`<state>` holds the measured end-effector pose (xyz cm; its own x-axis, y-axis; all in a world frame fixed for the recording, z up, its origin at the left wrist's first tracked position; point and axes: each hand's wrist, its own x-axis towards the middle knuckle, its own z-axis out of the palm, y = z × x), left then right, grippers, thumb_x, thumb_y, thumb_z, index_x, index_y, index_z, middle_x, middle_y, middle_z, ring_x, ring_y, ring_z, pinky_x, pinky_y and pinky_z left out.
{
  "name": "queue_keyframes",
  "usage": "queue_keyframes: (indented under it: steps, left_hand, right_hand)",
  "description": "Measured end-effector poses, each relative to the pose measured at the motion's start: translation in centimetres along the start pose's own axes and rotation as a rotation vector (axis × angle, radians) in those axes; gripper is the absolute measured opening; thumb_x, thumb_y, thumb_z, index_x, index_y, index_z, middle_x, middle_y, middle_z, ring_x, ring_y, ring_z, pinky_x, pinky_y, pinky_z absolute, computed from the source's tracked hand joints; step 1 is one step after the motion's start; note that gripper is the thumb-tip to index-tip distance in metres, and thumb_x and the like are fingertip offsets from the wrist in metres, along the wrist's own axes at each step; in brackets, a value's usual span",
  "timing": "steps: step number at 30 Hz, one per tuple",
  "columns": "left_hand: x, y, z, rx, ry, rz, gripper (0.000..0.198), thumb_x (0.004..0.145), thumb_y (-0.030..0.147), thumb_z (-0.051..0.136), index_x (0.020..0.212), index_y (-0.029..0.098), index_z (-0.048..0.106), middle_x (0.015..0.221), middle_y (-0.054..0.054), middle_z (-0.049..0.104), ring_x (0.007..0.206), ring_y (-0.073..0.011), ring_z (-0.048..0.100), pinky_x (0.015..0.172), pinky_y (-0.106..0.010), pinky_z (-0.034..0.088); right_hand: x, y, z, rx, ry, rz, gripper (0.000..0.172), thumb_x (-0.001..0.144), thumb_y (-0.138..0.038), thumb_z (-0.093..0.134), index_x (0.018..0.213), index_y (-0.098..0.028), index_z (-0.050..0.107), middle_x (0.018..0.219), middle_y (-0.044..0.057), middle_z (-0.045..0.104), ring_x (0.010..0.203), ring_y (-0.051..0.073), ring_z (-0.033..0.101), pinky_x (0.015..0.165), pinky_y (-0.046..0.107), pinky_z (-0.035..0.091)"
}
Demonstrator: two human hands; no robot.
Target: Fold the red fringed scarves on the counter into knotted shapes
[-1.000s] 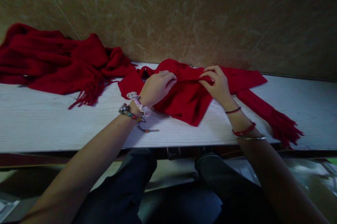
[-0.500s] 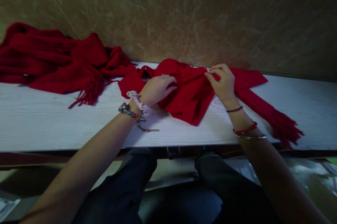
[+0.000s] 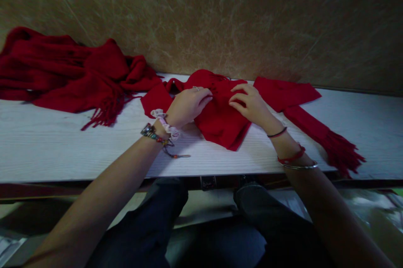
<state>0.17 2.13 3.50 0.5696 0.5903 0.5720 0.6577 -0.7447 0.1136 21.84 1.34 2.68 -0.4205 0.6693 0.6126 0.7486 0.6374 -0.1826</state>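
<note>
A red scarf (image 3: 220, 127) lies partly folded on the white table (image 3: 69, 150) in front of me. My left hand (image 3: 187, 104) rests on the left side of the fold, fingers curled and closed on the cloth. My right hand (image 3: 250, 106) lies on top of the fold just beside it, fingers stretched out and spread flat on the fabric. The scarf's free end (image 3: 292, 93) runs off to the right and finishes in a fringe (image 3: 344, 154) at the table's front edge.
A second red scarf (image 3: 66, 74) with a fringe lies heaped at the table's back left, against the brown marbled wall (image 3: 220, 16). The table is narrow, and its front edge runs just above my knees (image 3: 163, 217).
My right hand has carried a flap of the scarf leftward over the fold and now lies flat on it, leaving the right tail apart. My left hand has stayed put.
</note>
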Motion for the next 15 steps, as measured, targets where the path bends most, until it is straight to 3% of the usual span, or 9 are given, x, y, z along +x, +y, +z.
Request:
queue_keyframes:
  steps: [2,5,9,15]
  left_hand:
    - [0.01,-0.03,-0.03,0.005,0.012,0.018,0.021,0.088,0.022,0.041,0.093,0.013,0.060,0.087,-0.006,0.064,0.080,-0.0176,0.059,0.074,-0.028,0.044]
    - [0.02,-0.03,0.05,0.011,0.025,0.070,0.021,0.088,0.022,0.041,0.091,0.013,0.060,0.085,-0.006,0.063,0.079,-0.0178,0.059,0.072,-0.028,0.044]
    - [0.01,0.03,0.15,0.014,0.031,0.121,0.022,0.089,0.023,0.040,0.091,0.013,0.060,0.085,-0.006,0.062,0.078,-0.0177,0.058,0.071,-0.028,0.044]
    - [0.00,-0.11,0.05,0.034,0.044,0.095,0.020,0.088,0.022,0.042,0.092,0.014,0.060,0.086,-0.006,0.062,0.079,-0.0178,0.058,0.072,-0.028,0.044]
  right_hand:
    - [0.02,0.10,-0.05,0.010,0.023,0.017,0.006,0.077,-0.022,0.056,0.080,-0.023,0.061,0.099,0.006,0.057,0.100,0.024,0.050,0.089,0.046,0.037]
    - [-0.07,0.27,-0.06,0.018,0.025,0.022,0.019,0.076,-0.025,0.059,0.095,-0.023,0.058,0.104,0.008,0.055,0.103,0.024,0.049,0.088,0.045,0.038]
    - [-0.14,0.16,0.18,-0.008,-0.044,0.008,0.003,0.077,-0.022,0.056,0.079,-0.021,0.058,0.107,0.008,0.054,0.103,0.024,0.048,0.089,0.045,0.036]
    - [0.06,0.81,0.13,0.049,0.053,0.042,0.007,0.080,-0.020,0.047,0.075,-0.021,0.051,0.093,0.008,0.056,0.092,0.022,0.051,0.083,0.040,0.040]
